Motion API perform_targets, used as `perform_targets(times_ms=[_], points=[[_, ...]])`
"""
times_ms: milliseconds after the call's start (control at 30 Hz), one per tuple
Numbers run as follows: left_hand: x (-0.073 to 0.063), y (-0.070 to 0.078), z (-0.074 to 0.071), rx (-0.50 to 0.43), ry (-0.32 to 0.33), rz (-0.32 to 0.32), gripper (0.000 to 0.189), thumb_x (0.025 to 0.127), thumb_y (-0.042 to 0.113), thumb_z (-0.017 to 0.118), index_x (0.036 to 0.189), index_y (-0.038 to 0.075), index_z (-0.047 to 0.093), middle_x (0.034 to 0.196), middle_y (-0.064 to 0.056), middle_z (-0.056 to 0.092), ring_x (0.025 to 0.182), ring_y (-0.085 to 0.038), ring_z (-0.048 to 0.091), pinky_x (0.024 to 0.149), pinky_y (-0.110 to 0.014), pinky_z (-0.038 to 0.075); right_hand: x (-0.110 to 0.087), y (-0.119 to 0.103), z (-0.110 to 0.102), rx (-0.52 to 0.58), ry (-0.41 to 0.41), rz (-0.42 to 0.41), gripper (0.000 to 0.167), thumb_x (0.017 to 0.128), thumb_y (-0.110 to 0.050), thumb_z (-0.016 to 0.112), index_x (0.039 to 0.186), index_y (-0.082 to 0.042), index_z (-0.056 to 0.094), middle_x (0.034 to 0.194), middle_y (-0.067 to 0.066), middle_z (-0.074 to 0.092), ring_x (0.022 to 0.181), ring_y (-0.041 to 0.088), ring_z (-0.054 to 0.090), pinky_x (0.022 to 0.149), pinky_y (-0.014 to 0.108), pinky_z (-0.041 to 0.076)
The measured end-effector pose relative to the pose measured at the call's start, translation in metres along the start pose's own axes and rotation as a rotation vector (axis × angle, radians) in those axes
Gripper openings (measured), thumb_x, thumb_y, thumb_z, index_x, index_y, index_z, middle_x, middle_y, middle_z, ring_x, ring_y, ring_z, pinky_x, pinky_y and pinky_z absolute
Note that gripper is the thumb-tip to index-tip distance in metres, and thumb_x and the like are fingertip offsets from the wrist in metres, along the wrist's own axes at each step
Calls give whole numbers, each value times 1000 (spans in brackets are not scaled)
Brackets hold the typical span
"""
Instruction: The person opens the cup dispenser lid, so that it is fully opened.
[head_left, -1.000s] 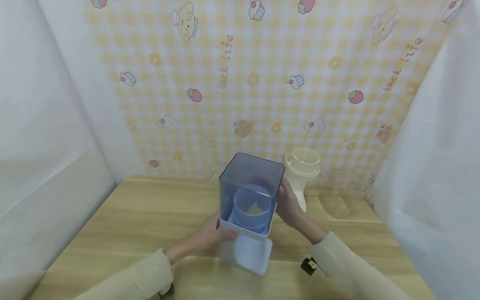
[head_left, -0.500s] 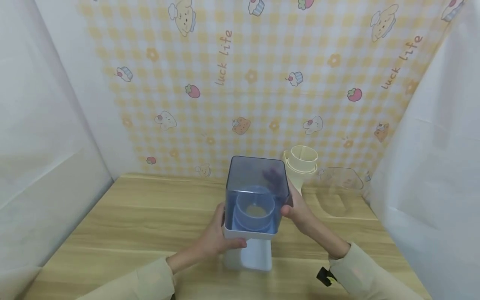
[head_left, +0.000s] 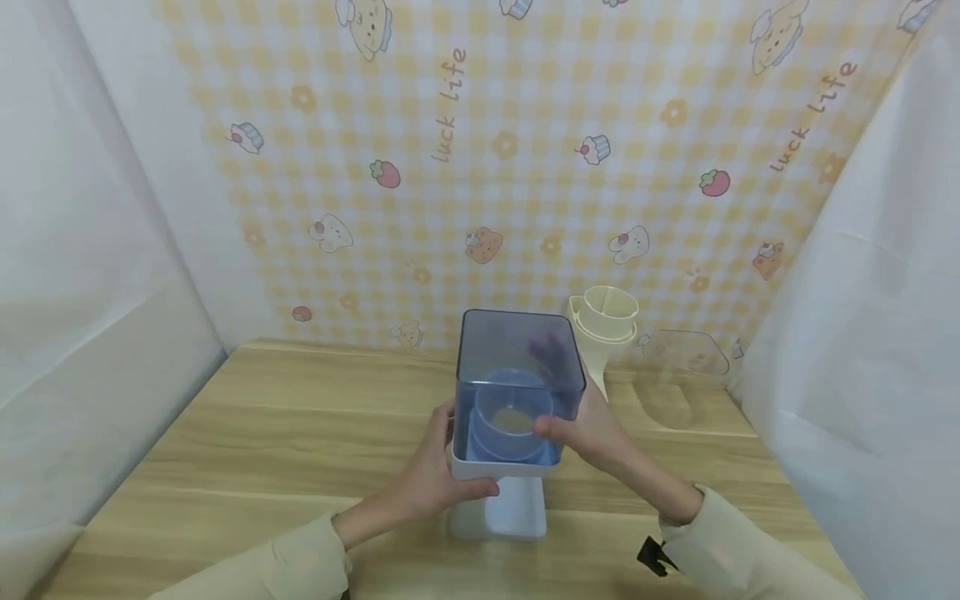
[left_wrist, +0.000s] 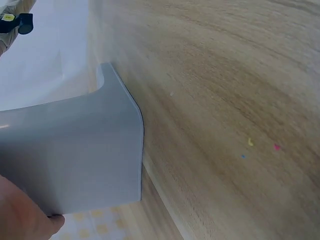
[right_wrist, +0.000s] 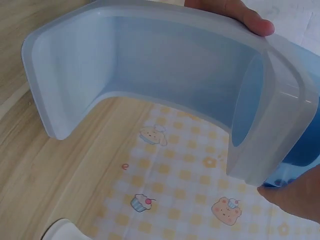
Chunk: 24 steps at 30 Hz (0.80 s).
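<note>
In the head view, a translucent blue-grey box with a round ring inside sits at the top of a white C-shaped stand. My left hand grips the upper part of the stand from the left, thumb along its front. From the right, my right hand holds the box, its thumb lying across the front wall; its fingers are seen dimly through the plastic. The right wrist view shows the stand's curved inside and a round opening beneath the box. In the left wrist view, the foot is close over the table.
A cream stand with a round collar is behind my right hand, near the patterned backdrop. Right of it lies a clear plastic piece. White sheets hang at both sides. Tiny coloured specks lie on the wooden table.
The box and stand have turned from slanted to nearly square-on. My right thumb has come round from the side onto the box's front. My left hand keeps its grip.
</note>
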<state>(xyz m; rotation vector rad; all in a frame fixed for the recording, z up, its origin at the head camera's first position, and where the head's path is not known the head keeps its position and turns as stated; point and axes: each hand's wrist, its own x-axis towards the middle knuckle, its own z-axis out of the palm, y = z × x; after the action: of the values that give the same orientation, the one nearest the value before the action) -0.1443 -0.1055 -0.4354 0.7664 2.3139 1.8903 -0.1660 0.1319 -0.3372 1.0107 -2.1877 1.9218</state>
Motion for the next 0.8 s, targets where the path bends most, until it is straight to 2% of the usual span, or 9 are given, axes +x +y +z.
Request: perform_targets(times_ms=[200, 367, 567, 800], points=[[3, 0, -1, 20, 11, 13, 118, 66, 24, 93, 155, 32, 16, 142, -5, 35, 123, -23, 46, 107, -48, 37, -1, 1, 1, -13, -10, -2, 107, 79, -70, 69, 155, -13, 22, 151, 18, 39, 140, 17, 41, 110, 19, 37], [5, -2, -4, -16, -32, 46, 115, 69, 19, 91, 154, 30, 15, 142, -5, 43, 122, -24, 52, 107, -44, 40, -2, 1, 3, -9, 2, 4, 108, 80, -70, 68, 156, -12, 19, 152, 19, 39, 140, 24, 40, 110, 20, 37], [9, -6, -7, -29, -76, 63, 116, 70, 17, 91, 154, 29, 13, 144, -2, 46, 124, -21, 52, 110, -42, 38, -2, 0, 4, -28, 35, 11, 105, 79, -71, 69, 154, -14, 23, 145, 16, 45, 133, 19, 48, 107, 23, 41], [9, -7, -6, -6, -77, 71, 118, 69, 19, 91, 155, 29, 12, 144, 0, 46, 124, -20, 51, 109, -44, 38, -3, 2, 3, -45, 59, -1, 100, 80, -70, 68, 153, -14, 28, 138, 11, 51, 124, 14, 53, 104, 23, 43]])
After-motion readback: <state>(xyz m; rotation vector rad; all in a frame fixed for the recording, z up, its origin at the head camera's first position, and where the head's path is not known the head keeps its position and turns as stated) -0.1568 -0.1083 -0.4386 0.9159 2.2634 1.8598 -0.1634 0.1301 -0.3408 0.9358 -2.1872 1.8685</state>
